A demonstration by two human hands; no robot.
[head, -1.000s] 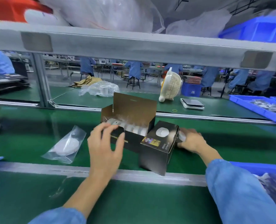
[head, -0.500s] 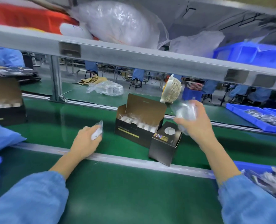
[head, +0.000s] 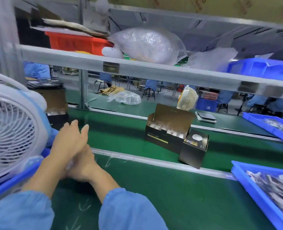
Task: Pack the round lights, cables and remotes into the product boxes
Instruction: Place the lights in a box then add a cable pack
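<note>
My left hand [head: 67, 143] and my right hand [head: 83, 165] are pressed together low at the left, over the near green belt. A bit of clear plastic packet [head: 69, 164] shows between the palms; its contents are hidden. To the right, an open black product box [head: 155, 140] stands on the far belt with its lid up and white round lights [head: 167, 130] in a row inside. A smaller black box [head: 193, 151], printed with a round light, leans against its right end. Another open box [head: 57, 103] stands at the far left behind the fan.
A white fan [head: 8, 130] fills the left edge beside my hands. A blue tray [head: 246, 180] of bagged cables sits at the lower right, another blue tray [head: 260, 123] further back. A metal rail [head: 137, 156] divides the belts. A small fan [head: 188, 98] and a scale [head: 205, 116] stand behind the box.
My view has swung left. My right hand came down from above the boxes with its clear packet and met my left hand, which holds its packet low at the left.
</note>
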